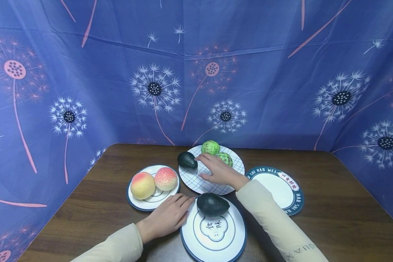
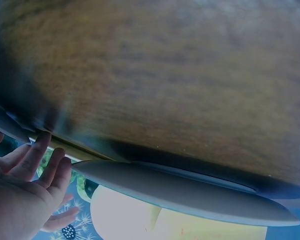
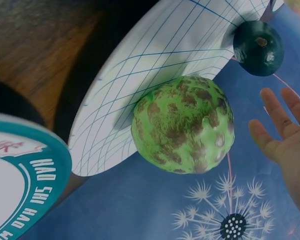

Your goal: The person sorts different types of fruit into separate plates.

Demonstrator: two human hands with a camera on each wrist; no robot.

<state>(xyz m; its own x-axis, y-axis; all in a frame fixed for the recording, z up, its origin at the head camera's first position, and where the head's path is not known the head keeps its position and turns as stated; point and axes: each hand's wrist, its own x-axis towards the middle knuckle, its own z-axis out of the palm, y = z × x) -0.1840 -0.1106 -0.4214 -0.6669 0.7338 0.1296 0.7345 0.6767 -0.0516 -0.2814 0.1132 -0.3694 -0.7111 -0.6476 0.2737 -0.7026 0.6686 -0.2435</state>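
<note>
My right hand (image 1: 218, 170) reaches over the grid-patterned plate (image 1: 196, 183), its fingertips right at a dark avocado (image 1: 187, 160) on the plate's left side. The fingers are spread and relaxed. Two green fruits with brown mottling stand on that plate, the rear one (image 1: 210, 147) and a nearer one (image 1: 225, 158) partly behind the hand; a mottled fruit (image 3: 184, 125) looms large in the right wrist view. My left hand (image 1: 168, 214) lies with fingers extended at the left rim of a white plate (image 1: 213, 243), which bears another avocado (image 1: 213, 204).
Left of the grid plate, a blue-rimmed plate (image 1: 137, 205) holds two peaches, one yellowish (image 1: 142, 185) and one pinker (image 1: 165, 178). A green-rimmed plate (image 1: 275, 189) with lettering sits at the right. Behind the wooden table (image 1: 340, 203) hangs a blue dandelion cloth (image 1: 265, 72).
</note>
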